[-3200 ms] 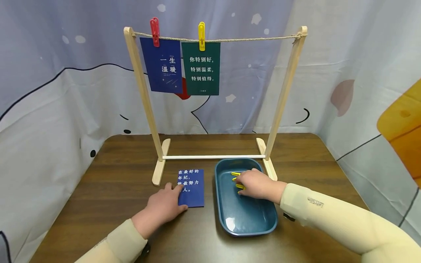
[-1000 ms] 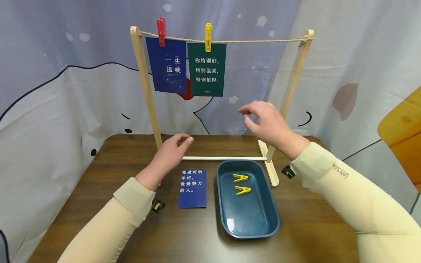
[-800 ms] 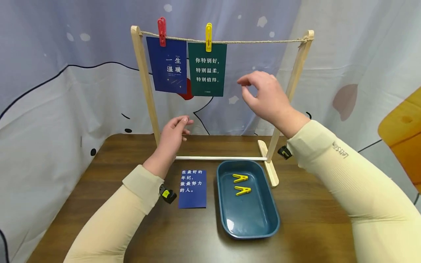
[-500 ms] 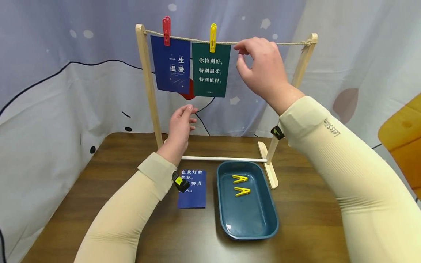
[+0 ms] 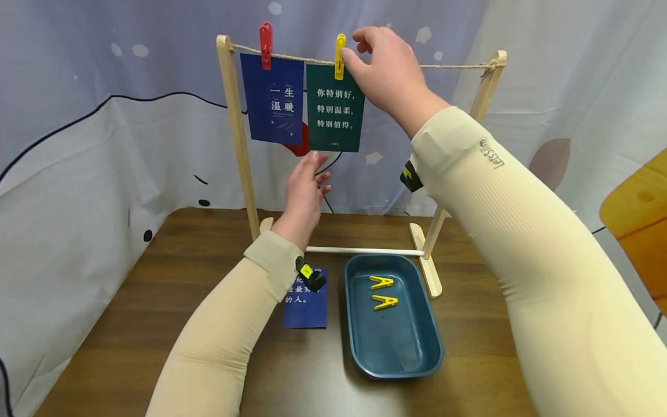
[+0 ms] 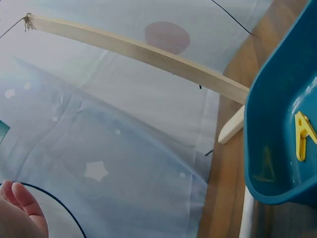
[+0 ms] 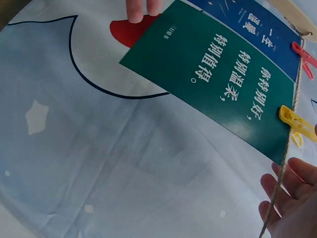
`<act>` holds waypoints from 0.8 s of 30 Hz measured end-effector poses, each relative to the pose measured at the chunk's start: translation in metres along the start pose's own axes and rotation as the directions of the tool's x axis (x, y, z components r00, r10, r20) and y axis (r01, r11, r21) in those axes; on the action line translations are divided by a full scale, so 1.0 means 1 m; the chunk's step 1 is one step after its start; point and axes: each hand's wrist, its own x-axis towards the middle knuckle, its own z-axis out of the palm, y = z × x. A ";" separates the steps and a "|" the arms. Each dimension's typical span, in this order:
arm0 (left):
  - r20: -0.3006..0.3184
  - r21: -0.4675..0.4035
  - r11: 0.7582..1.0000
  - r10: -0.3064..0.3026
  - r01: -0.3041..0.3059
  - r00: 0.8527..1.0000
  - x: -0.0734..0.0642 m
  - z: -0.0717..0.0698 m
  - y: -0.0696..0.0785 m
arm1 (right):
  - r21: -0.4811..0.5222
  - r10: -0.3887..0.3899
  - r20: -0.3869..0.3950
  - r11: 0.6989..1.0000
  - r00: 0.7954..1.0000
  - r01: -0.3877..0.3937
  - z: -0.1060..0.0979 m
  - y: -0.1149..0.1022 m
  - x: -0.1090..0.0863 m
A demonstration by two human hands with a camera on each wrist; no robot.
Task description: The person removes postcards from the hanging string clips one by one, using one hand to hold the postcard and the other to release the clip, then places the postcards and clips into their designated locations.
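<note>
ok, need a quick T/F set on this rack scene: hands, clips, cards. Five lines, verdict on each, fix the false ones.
1. The right hand is up beside the yellow clip on the green card. True.
2. The red clip is on the green card. False: the red clip is on the hanging blue card.
3. Two loose yellow clips lie in the tray. True.
4. Three cards hang from the rope. False: two hang from the rope; the third card lies on the table.
5. The left hand is inside the tray. False: the left hand is in the air near the green card's lower edge.
</note>
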 end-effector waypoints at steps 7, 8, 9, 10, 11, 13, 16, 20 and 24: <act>0.004 -0.034 0.999 0.042 -0.042 0.999 0.002 0.006 -0.001 | 0.026 0.013 0.049 1.000 0.999 -0.014 0.001 -0.009 0.007; -0.001 -0.040 0.998 0.041 -0.041 0.999 0.002 0.007 -0.001 | 0.041 0.010 0.052 0.999 0.999 -0.012 0.001 -0.009 0.007; -0.004 -0.044 0.998 0.043 -0.043 0.999 0.002 0.008 -0.001 | 0.059 0.008 0.056 0.998 0.998 -0.011 0.000 -0.009 0.007; -0.008 -0.048 0.998 0.045 -0.045 0.999 0.001 0.009 -0.001 | 0.079 0.005 0.058 0.997 0.998 -0.010 0.000 -0.009 0.008; -0.014 -0.052 0.998 0.045 -0.046 0.999 0.001 0.009 -0.001 | 0.087 0.002 0.059 0.996 0.998 -0.007 -0.001 -0.008 0.008; -0.024 -0.055 0.997 0.046 -0.047 0.999 0.000 0.010 -0.001 | 0.117 -0.001 0.059 0.993 0.998 -0.006 -0.002 -0.006 0.007; -0.025 -0.054 0.998 0.041 -0.042 0.999 0.000 0.009 0.000 | 0.203 0.007 0.054 0.979 0.999 -0.018 -0.003 -0.003 0.005; -0.018 -0.048 0.998 0.039 -0.040 0.999 0.000 0.005 0.002 | 0.379 0.020 0.047 0.925 0.999 -0.036 -0.005 -0.002 0.005; -0.023 -0.047 0.998 0.047 -0.048 0.999 0.000 0.000 0.004 | 0.554 0.046 0.028 0.831 0.999 -0.054 -0.005 -0.005 0.005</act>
